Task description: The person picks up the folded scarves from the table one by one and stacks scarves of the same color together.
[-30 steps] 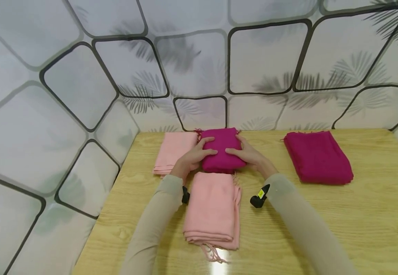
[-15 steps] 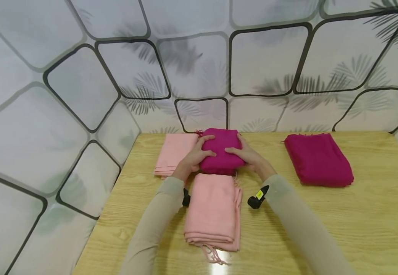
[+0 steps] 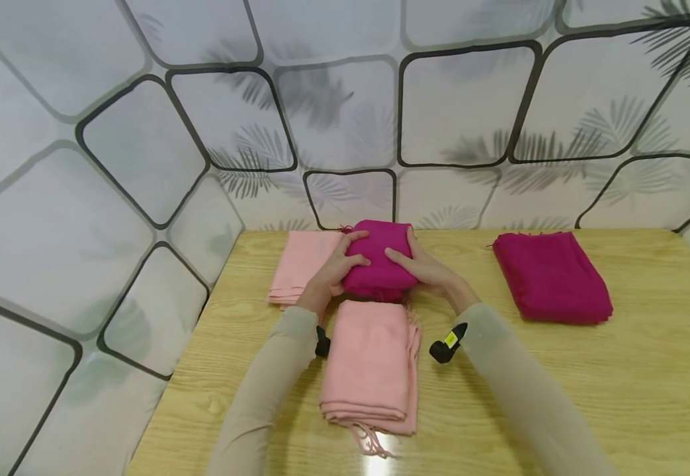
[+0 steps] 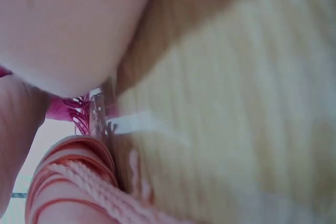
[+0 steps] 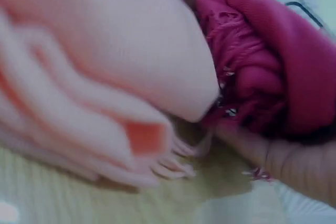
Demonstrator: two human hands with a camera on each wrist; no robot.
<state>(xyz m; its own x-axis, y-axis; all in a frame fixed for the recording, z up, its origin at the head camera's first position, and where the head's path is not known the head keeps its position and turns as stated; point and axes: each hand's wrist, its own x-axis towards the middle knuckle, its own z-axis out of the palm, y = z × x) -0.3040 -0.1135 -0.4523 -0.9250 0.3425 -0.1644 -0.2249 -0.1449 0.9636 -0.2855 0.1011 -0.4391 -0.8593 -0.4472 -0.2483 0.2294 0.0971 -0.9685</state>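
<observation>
A folded magenta scarf (image 3: 380, 256) with fringed edges sits between both hands near the back of the table in the head view. From its left side my left hand (image 3: 333, 270) grips it, thumb and fingers reaching over the top. My right hand (image 3: 432, 270) holds the opposite side, its thumb over the upper face. The right wrist view shows tucked fringe along the magenta scarf (image 5: 310, 61). Just in front lies a folded pink scarf (image 3: 368, 363), its tassels toward me. Some magenta fringe (image 4: 79, 113) shows in the left wrist view.
Another folded pink cloth (image 3: 303, 261) lies at the back left, partly behind the left hand. A second folded magenta scarf (image 3: 553, 277) rests farther right on the wooden table (image 3: 499, 410). A patterned curtain wall (image 3: 464, 106) stands behind the table.
The held magenta scarf has shifted slightly left and tilted a little, its front side showing differently. Both hands moved with it, the right hand leftward. The other cloths have stayed put.
</observation>
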